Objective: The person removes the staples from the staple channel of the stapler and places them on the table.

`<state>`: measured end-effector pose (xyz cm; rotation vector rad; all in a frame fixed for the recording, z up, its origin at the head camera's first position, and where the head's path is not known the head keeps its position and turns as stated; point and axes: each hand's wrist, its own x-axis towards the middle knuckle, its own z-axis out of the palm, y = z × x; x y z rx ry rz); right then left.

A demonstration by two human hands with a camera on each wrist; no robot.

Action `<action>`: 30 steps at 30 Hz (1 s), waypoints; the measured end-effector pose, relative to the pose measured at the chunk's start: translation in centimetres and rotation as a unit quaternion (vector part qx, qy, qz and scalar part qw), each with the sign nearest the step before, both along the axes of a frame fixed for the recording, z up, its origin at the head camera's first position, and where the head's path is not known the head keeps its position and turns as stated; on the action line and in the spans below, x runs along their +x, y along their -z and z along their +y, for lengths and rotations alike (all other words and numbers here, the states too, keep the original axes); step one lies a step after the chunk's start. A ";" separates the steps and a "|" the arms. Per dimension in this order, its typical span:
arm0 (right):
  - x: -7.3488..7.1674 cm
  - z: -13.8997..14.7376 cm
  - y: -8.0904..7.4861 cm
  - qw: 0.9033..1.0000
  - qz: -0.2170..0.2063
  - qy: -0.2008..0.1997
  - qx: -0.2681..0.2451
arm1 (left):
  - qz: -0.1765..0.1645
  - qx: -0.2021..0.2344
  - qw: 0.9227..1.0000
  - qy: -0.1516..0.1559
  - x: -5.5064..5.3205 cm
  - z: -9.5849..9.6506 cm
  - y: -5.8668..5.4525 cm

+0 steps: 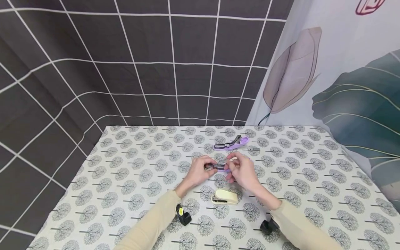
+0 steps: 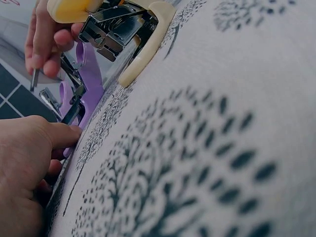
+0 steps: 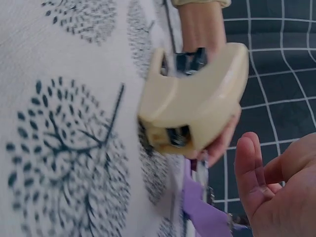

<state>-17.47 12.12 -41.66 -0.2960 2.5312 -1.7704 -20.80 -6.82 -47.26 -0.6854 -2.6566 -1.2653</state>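
Note:
An opened purple stapler lies on the patterned cloth between the two hands, its metal magazine exposed. My left hand grips its left end between thumb and fingers, the thumb low against the purple base in the left wrist view. Over the stapler's right part, my right hand pinches a thin grey metal strip, likely staples, between fingertips and thumb. In the right wrist view the cream stapler hides much of the left hand and part of the purple one.
Closer to me sits a cream stapler, closed. Beyond the hands lies another opened purple stapler, with a small grey strip on the cloth to its right. A dark gridded curtain hangs behind the table.

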 end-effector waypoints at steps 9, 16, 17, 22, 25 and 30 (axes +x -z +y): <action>0.1 2.8 -1.4 1.000 -0.002 0.004 -0.022 | -0.008 0.000 1.000 -0.003 0.1 -0.1 -0.1; 0.0 5.1 -1.3 0.999 -0.018 0.028 -0.024 | -0.011 -0.001 1.000 -0.001 0.0 0.0 -0.1; 0.0 5.4 -1.3 0.999 -0.019 0.032 -0.025 | -0.010 -0.001 1.000 -0.002 0.1 0.1 -0.1; -0.1 6.9 -1.1 0.998 -0.026 0.053 -0.032 | -0.004 -0.007 1.000 -0.003 0.1 0.1 -0.2; -0.1 7.7 -1.1 0.997 -0.033 0.062 -0.030 | -0.008 -0.008 1.000 -0.004 0.1 0.1 -0.3; -0.1 9.0 -0.8 0.997 -0.041 0.068 -0.021 | -0.008 -0.010 1.000 -0.007 0.1 0.2 -0.2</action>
